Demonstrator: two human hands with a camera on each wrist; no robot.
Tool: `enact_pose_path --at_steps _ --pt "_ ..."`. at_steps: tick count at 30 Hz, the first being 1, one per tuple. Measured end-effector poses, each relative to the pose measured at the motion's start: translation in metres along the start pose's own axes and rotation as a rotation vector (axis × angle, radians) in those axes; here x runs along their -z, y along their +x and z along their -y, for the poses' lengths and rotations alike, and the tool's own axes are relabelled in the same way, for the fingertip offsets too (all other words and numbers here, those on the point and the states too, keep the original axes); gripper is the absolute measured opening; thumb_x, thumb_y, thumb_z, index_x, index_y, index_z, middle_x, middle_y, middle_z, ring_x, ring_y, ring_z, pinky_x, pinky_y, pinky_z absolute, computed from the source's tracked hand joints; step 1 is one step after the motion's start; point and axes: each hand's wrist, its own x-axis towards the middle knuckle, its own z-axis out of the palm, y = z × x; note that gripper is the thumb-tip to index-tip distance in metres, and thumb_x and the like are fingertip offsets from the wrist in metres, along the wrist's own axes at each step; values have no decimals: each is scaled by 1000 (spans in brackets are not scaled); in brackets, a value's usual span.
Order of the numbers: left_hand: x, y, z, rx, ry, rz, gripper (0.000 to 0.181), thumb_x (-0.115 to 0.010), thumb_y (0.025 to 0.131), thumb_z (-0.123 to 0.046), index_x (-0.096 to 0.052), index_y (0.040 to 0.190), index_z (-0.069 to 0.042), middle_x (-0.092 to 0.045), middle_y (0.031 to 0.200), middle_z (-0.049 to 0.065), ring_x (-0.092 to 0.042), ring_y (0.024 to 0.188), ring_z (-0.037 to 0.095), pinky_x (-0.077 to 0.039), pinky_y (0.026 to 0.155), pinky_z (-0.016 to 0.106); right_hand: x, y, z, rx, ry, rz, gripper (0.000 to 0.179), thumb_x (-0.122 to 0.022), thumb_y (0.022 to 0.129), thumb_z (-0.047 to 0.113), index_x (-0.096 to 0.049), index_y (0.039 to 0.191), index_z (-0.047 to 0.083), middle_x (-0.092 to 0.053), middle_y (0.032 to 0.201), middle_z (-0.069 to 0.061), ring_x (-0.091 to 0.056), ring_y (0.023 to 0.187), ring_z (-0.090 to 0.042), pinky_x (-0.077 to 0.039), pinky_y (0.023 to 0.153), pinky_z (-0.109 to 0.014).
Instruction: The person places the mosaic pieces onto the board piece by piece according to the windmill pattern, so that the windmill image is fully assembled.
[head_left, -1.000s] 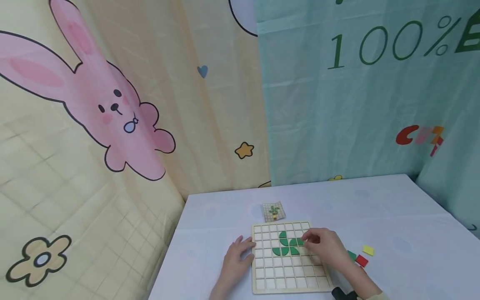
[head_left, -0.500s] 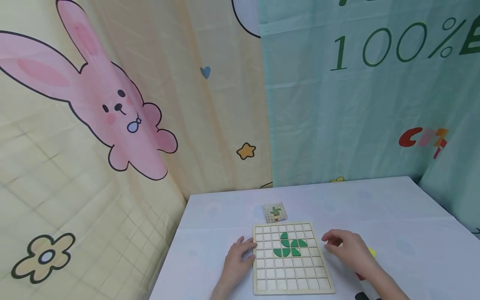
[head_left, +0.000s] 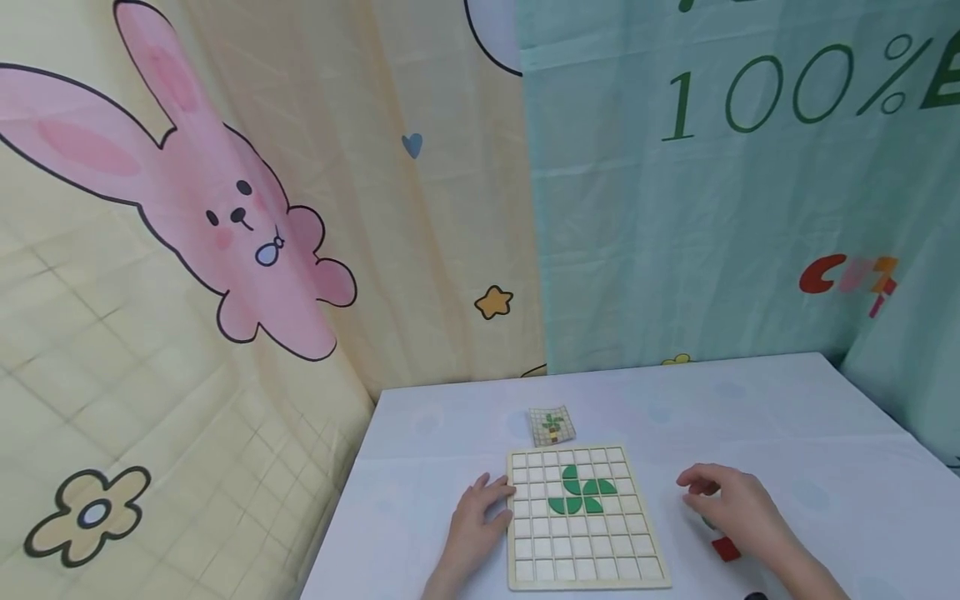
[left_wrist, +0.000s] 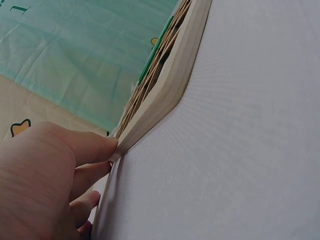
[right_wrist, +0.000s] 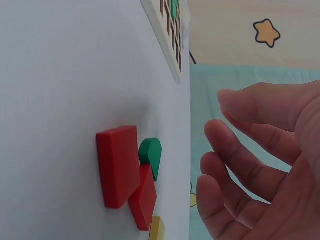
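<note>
Pale wood makes the frame of the gridded board (head_left: 562, 548), which in the head view lies flat on the white table (head_left: 420, 450), just below the small pattern card (head_left: 552, 427). Green pieces (head_left: 592, 505) sit in its cells. The left hand (head_left: 474, 517) touches the left edge, thumb apart from the fingers. The right hand (head_left: 738, 508), at the right of the board, has bent fingers.

In the left wrist view, the digits rest at the wooden rim (left_wrist: 167, 85), not clamped around it. The board seems stiff and rather light, so its rim is a good place to steady it.

In the right wrist view, nothing is seen between the fingers; whether thumb and forefinger meet, I cannot tell. Near them lie two red pieces (right_wrist: 120, 165), a green loose piece (right_wrist: 150, 152) and a yellow piece (right_wrist: 157, 229). They look hard, light, perhaps slippery; their thick sides should suit a fingertip pinch.
</note>
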Motion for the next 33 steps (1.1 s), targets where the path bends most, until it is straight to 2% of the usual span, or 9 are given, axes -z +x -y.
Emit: enact_pose_path --at_steps 10,16,19,24,33 --pt "-1 1 1 -22 -3 -15 33 -71 91 -18 -71 122 -29 -58 142 -11 -32 147 31 -16 120 63 9 -3 -15 -61 -35 15 28 -81 84 19 -72 109 10 -65 95 -3 -56 77 -19 -56 59 -29" --pt "0 1 0 -20 -9 -17 33 -71 91 -17 -71 122 -29 -58 142 -11 -33 147 31 -16 120 63 12 -4 -20 -42 -101 53 32 -84 81 26 -74 107 10 -66 95 0 -56 82 -19 -58 73 -42" --pt "0 1 0 -16 -4 -15 33 -71 91 -17 -71 122 -29 -58 142 -11 -33 147 30 -16 120 62 12 -4 -22 -40 -131 78 35 -87 77 29 -75 105 12 -65 93 1 -56 85 -19 -57 76 -46" --pt "0 1 0 -3 4 -11 33 -71 90 -17 -71 121 -29 -59 142 -9 -33 147 31 -16 120 62 8 -4 -27 -40 -163 111 39 -90 72 33 -76 102 13 -63 90 3 -56 83 -19 -57 75 -46" --pt "0 1 0 -10 15 -10 33 -71 91 -17 -71 122 -29 -58 142 -9 -33 147 31 -16 121 61 2 -6 -32 -32 -184 89 35 -90 73 33 -76 99 13 -61 87 2 -51 81 -21 -56 70 -43"
